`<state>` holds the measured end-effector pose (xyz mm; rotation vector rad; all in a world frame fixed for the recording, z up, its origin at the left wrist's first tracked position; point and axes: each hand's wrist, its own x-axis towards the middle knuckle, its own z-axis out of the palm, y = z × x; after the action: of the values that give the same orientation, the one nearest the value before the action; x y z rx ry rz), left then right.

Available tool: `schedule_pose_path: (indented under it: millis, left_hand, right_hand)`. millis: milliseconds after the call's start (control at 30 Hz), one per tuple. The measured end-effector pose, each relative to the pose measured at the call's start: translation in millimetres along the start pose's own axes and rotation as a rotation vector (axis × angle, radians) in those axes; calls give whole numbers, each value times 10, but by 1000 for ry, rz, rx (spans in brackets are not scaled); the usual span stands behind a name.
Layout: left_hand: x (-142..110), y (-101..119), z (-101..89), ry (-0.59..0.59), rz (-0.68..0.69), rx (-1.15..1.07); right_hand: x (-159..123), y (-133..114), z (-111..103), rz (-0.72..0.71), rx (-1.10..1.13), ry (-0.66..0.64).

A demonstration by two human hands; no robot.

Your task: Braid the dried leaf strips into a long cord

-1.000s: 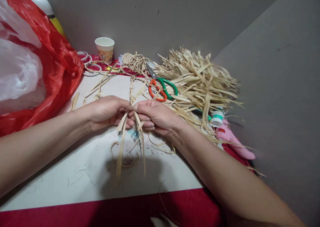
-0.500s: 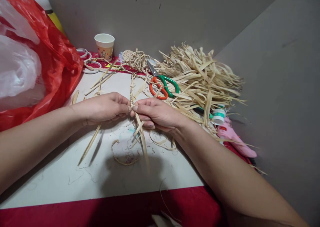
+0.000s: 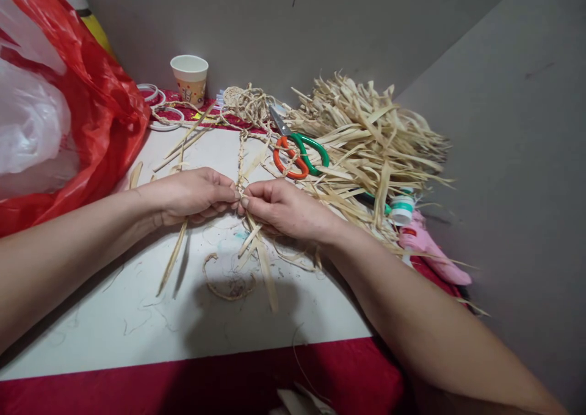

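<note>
Both of my hands meet over the white board, pinching a braided straw cord [image 3: 240,157] at its near end. My left hand [image 3: 198,194] is closed on the cord from the left, thumb and forefinger together. From the other side my right hand [image 3: 284,207] pinches the same spot, fingertips almost touching the left ones. Loose flat straw strips [image 3: 263,262] hang from the pinch towards me. Another long strip [image 3: 173,262] sticks out below my left hand. The cord runs away from me to a coiled bundle of braid [image 3: 247,107]. Exactly how the strips cross under my fingertips is hidden.
Scissors [image 3: 293,152] with orange and green handles lie beyond my right hand, beside a heap of dry straw [image 3: 366,134]. A pink glue gun [image 3: 428,253] and white-and-green roll [image 3: 402,210] are at right. A paper cup [image 3: 190,82] stands behind; a red plastic bag [image 3: 105,110] fills the left.
My right hand's lower fingers have curled in, and its grip has shifted slightly. The strip below my left hand has swung a little to the right.
</note>
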<state>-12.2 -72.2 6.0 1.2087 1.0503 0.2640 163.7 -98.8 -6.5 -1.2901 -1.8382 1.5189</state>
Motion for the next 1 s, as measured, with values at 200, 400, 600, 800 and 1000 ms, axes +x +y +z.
schedule_pose_path:
  millis: [200, 400, 600, 800, 1000]
  left_hand:
    - [8, -30, 22, 52, 41, 29]
    - [22, -83, -4, 71, 107, 154]
    - [-27, -131, 13, 120, 237, 261]
    - [-38, -173, 82, 120, 221, 20]
    - [-60, -140, 115, 126, 144, -83]
  right_hand:
    - [-11, -12, -38, 33, -60, 0]
    - [1, -2, -56, 112, 99, 28]
    - [15, -55, 74, 151, 355, 42]
    - [-19, -72, 247, 155, 142, 157]
    - [-45, -10, 270, -62, -253, 281]
